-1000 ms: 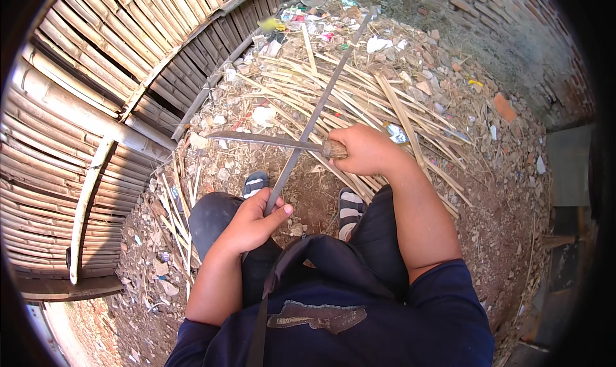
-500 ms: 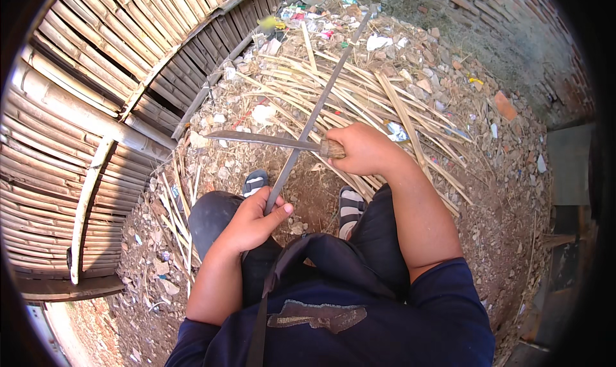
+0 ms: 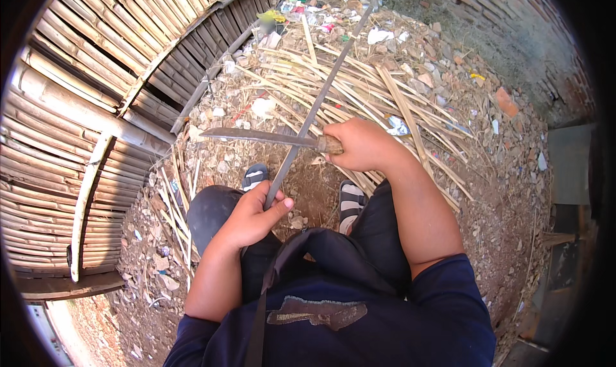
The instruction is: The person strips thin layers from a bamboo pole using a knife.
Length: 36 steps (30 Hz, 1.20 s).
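Note:
My right hand (image 3: 362, 147) is closed round the wooden handle of a machete (image 3: 253, 135), whose blade points left. The blade lies across a long, flat, grey strip (image 3: 326, 87) that looks like split bamboo; they cross just left of the handle. The near end of this strip is pinched between the thumb and fingers of my left hand (image 3: 253, 218), in front of my left knee. From there it slants away to the far right, over a pile of pale split bamboo strips (image 3: 366, 91) on the ground.
To the left stands a wall of bamboo poles (image 3: 70, 110). A brick wall (image 3: 475, 7) rises at the far right. Rubble and scraps of litter (image 3: 378, 37) cover the ground. More thin strips (image 3: 176, 216) lie beside my left knee, and my sandalled feet (image 3: 351, 203) are below the blade.
The machete has shifted slightly up and left along the strip, and more of its blade's flat face shows. My left hand keeps its hold in nearly the same place.

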Each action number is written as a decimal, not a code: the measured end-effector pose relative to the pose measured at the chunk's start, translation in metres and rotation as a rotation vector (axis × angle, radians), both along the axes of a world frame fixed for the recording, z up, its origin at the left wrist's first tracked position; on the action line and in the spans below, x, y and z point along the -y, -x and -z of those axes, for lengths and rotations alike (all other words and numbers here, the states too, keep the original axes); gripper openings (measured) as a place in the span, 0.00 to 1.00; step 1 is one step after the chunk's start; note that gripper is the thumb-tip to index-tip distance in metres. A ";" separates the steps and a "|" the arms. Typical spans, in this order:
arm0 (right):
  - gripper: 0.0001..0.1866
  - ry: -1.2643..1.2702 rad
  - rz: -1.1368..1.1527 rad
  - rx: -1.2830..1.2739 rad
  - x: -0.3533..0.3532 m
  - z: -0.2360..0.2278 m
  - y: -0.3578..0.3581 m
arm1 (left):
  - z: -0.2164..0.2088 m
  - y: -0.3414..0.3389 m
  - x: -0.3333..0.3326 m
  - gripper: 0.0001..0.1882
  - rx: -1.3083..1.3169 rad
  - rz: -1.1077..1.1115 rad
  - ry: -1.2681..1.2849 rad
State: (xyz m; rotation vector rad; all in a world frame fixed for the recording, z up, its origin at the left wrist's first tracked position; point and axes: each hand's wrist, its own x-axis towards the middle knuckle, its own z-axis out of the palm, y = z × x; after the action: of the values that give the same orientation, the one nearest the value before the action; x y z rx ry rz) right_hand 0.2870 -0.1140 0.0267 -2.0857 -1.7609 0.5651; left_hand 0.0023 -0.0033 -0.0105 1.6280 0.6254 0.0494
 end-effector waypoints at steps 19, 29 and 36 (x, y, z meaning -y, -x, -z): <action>0.17 0.057 -0.019 -0.042 -0.001 0.000 -0.008 | 0.004 0.000 0.003 0.14 0.041 -0.058 0.060; 0.15 -0.004 0.267 -0.046 0.002 0.000 -0.033 | -0.007 0.000 0.001 0.10 -0.026 -0.008 0.017; 0.15 0.068 0.070 0.018 -0.002 -0.008 -0.008 | -0.007 0.003 0.002 0.11 0.022 -0.010 0.049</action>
State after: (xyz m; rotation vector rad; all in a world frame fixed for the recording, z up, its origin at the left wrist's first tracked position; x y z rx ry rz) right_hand 0.2946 -0.1119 0.0348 -2.1953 -1.6936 0.5960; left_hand -0.0009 -0.0049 -0.0031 1.5746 0.6137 0.0588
